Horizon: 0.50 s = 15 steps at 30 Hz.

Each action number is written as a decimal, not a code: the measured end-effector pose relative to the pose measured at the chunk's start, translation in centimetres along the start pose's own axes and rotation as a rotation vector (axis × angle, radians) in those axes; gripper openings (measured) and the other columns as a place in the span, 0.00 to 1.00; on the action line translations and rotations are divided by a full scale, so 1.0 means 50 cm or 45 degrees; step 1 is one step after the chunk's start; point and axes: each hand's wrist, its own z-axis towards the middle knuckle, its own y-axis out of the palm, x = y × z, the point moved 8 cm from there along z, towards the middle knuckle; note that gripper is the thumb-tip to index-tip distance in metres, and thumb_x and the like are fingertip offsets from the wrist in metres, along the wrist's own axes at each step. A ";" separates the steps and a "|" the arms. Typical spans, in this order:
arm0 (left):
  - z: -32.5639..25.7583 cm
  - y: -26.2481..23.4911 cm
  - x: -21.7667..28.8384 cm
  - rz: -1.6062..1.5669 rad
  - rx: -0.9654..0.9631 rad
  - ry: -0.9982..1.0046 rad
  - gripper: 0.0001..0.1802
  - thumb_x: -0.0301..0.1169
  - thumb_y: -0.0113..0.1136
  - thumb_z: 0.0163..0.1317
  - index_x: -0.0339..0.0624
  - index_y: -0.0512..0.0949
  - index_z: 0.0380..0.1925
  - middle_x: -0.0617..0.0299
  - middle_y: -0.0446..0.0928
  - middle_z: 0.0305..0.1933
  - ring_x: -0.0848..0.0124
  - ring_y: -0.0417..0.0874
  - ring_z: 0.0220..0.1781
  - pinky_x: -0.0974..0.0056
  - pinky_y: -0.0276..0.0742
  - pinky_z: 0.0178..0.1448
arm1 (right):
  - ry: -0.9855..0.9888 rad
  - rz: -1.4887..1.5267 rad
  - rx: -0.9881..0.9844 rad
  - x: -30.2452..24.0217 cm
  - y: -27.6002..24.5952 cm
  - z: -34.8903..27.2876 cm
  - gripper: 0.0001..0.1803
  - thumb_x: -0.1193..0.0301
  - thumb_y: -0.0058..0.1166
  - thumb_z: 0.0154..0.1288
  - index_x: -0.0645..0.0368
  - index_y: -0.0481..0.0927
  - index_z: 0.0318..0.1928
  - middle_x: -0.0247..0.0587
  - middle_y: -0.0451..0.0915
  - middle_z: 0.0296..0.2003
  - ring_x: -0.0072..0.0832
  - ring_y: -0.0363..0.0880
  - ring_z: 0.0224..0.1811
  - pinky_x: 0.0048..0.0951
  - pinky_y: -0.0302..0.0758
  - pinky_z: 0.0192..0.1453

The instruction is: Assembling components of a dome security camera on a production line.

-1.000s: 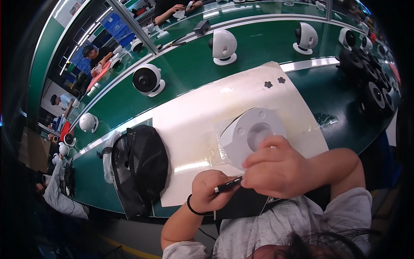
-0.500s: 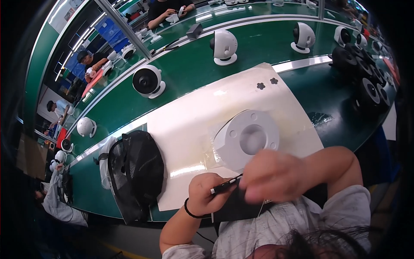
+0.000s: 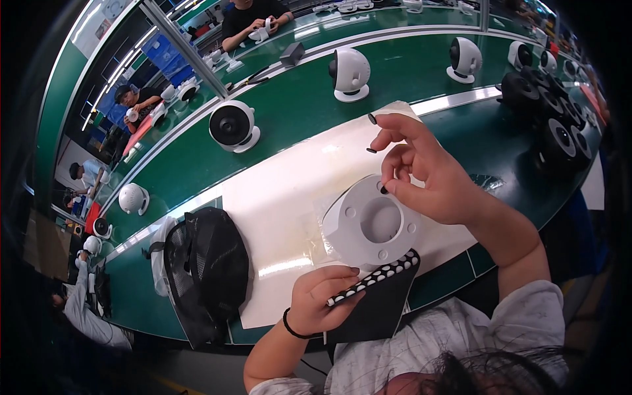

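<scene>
My left hand (image 3: pixel 322 299) is closed on the edge of a black strip sheet with white dots (image 3: pixel 385 271), held just below a white ring-shaped base (image 3: pixel 336 230). The base lies on a clear plastic wrap, its wide round hollow facing up and small round recesses around its rim. Over the far right of the base, my right hand (image 3: pixel 428 168) is spread, fingers apart and curled. Small dark discs show at its index, middle and thumb tips; I cannot tell whether they are stuck-on pads. The thumb tip is close to the base's rim, hiding part of it.
A cream mat (image 3: pixel 283 197) lies under the base. Left of it is a black mesh bag (image 3: pixel 207 270). White round cameras (image 3: pixel 234 125) stand along the green bench's far side. Black round parts (image 3: pixel 563 141) crowd the right end. Co-workers sit across the bench.
My right hand has moved from beside my left hand up and away over the base, its fingers now spread. The dotted sheet now shows its face. Two black flower-shaped pieces are now out of sight.
</scene>
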 end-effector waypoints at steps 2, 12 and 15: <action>0.002 0.002 0.002 0.025 -0.021 0.027 0.15 0.19 0.65 0.36 0.38 0.74 0.28 0.54 0.76 0.33 0.63 0.80 0.31 0.67 0.76 0.34 | -0.023 0.076 0.068 -0.001 -0.009 0.000 0.37 0.85 0.43 0.50 0.50 0.53 0.62 0.40 0.62 0.46 0.16 0.67 0.33 0.15 0.64 0.33; 0.001 0.004 -0.001 0.077 -0.051 0.027 0.16 0.19 0.66 0.32 0.37 0.75 0.26 0.55 0.75 0.36 0.65 0.79 0.33 0.67 0.76 0.36 | -0.492 -0.908 -0.152 -0.090 0.039 -0.028 0.34 0.84 0.51 0.47 0.44 0.66 0.57 0.44 0.74 0.44 0.33 0.74 0.39 0.29 0.74 0.42; -0.004 -0.001 0.002 0.056 -0.043 0.028 0.15 0.20 0.66 0.37 0.38 0.74 0.29 0.54 0.76 0.36 0.62 0.80 0.33 0.67 0.76 0.34 | -0.484 -0.979 -0.190 -0.099 0.054 -0.034 0.32 0.83 0.51 0.48 0.47 0.66 0.56 0.39 0.75 0.41 0.34 0.74 0.39 0.32 0.72 0.42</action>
